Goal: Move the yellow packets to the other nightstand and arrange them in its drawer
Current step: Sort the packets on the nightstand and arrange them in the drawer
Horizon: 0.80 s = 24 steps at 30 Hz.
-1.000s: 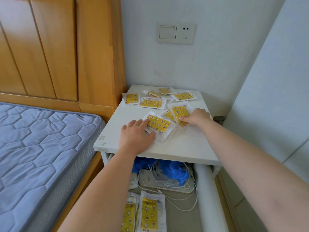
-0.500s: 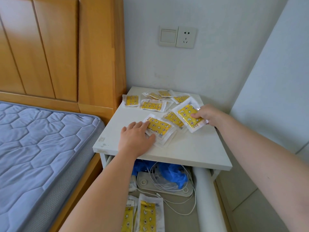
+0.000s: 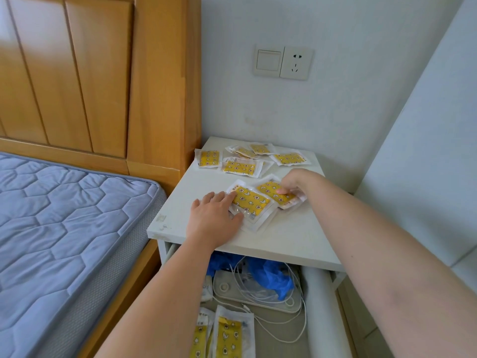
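Note:
Several yellow packets in clear wrappers lie on the white nightstand top (image 3: 289, 236). My left hand (image 3: 215, 218) rests flat on the near stack of packets (image 3: 251, 201), fingers straight and pressing it down. My right hand (image 3: 293, 183) pinches another yellow packet (image 3: 273, 192) and holds it low over the packets beside that stack. More loose packets (image 3: 240, 166) lie scattered at the back of the top. Below, the open drawer (image 3: 325, 313) holds two yellow packets (image 3: 228, 337) at its front.
The drawer also holds a white device with tangled white cables (image 3: 258, 290) and blue gloves (image 3: 273, 276). A bed with a blue mattress (image 3: 64, 228) and wooden headboard (image 3: 103, 81) stands to the left. A wall switch and socket (image 3: 282, 63) sit above the nightstand.
My right hand lifted a yellow packet off the top, swung it right, then brought it back down beside the stack. My left hand stayed on the stack.

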### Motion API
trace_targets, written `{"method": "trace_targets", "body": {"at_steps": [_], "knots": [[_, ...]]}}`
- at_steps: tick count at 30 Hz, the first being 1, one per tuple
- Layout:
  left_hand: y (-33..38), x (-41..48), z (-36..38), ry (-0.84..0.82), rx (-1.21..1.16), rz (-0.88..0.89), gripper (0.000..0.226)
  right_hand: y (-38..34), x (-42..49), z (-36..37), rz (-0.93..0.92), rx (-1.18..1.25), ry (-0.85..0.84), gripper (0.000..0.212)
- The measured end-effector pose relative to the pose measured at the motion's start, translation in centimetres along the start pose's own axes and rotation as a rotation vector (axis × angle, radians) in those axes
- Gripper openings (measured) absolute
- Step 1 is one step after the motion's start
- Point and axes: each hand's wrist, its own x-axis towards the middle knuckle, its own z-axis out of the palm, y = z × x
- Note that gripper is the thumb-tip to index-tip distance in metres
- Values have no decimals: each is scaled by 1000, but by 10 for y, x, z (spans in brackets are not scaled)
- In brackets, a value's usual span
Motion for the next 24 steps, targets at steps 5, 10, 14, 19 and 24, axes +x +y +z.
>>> {"method": "trace_targets", "body": {"at_steps": [5,10,14,19,24], "knots": [[-3,2,2,-30,-14,7,53,28,2,7,85,262,-32,13],[-2,-1,0,39,-97,-36,53,61,-17,28,63,621,179,27],[1,-4,-3,109,-183,-81,57,101,-40,46,0,1074,383,28],[9,-11,-14,143,-207,-287,46,113,-69,53,-75,1376,327,14],[40,-4,-30,-61,-73,-520,76,109,-75,58,-72,1272,389,29]]}}
